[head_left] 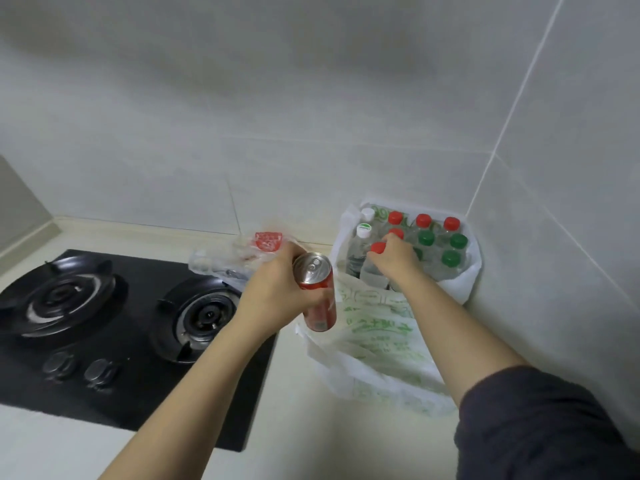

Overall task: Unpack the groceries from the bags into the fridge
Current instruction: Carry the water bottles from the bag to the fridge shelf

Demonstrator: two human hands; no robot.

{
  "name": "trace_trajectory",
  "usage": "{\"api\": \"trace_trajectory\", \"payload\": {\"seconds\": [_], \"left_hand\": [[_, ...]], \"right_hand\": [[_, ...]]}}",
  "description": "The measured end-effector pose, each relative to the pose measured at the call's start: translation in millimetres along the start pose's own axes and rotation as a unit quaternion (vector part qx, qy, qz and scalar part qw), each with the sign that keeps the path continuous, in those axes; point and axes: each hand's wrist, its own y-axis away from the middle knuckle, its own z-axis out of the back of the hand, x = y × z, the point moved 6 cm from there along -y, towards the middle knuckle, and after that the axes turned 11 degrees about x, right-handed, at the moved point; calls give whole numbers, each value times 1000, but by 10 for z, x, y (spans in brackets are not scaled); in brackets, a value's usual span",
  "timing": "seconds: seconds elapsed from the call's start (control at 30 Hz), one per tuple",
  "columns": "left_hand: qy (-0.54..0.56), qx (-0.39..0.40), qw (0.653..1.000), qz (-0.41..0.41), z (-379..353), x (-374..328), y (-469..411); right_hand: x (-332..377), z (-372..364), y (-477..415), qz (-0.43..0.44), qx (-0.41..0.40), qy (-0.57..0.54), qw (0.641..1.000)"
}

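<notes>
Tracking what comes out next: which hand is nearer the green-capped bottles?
Right. The right hand grips a red-capped bottle in the bag, beside the green-capped bottles. The left hand holds a red can outside the bag, nearer the stove.

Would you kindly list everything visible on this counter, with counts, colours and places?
red aluminium drink can: one, red, held beside the hob
clear plastic bottles: five red caps, at least three green, two white, standing in the white bag
white plastic bag with green print: one, in the wall corner
clear plastic bag with red print: one, behind the hob
black glass gas hob: one, two burners, two knobs, left
left hand: grips the can
right hand: grips a red-capped bottle
</notes>
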Motion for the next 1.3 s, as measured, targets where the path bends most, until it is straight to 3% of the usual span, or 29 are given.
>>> {"api": "trace_trajectory", "payload": {"seconds": [0.17,0.37,0.53,0.67,0.77,0.9,1.13,1.3], "left_hand": [[2,-51,999,11,202,202,170],[14,-69,996,48,335,360,315],[13,-99,993,70,562,498,550],[18,-140,985,97,796,637,825],[18,-172,979,105,939,717,1080],[17,-194,972,131,983,883,1447],[23,-200,955,217,556,1422,2068],[22,-184,944,272,175,1789,2346]], "right_hand": [[-60,-125,-119,-29,9,19,999],[-7,-127,-91,2,-9,-12,1000],[487,189,180,112,-104,5,988],[1146,608,577,247,-146,-57,956],[1534,750,900,321,-123,-126,930],[1764,477,1218,359,-44,-167,917],[1383,-834,1540,339,93,-111,930],[1003,-1362,1673,306,106,-93,942]]}}
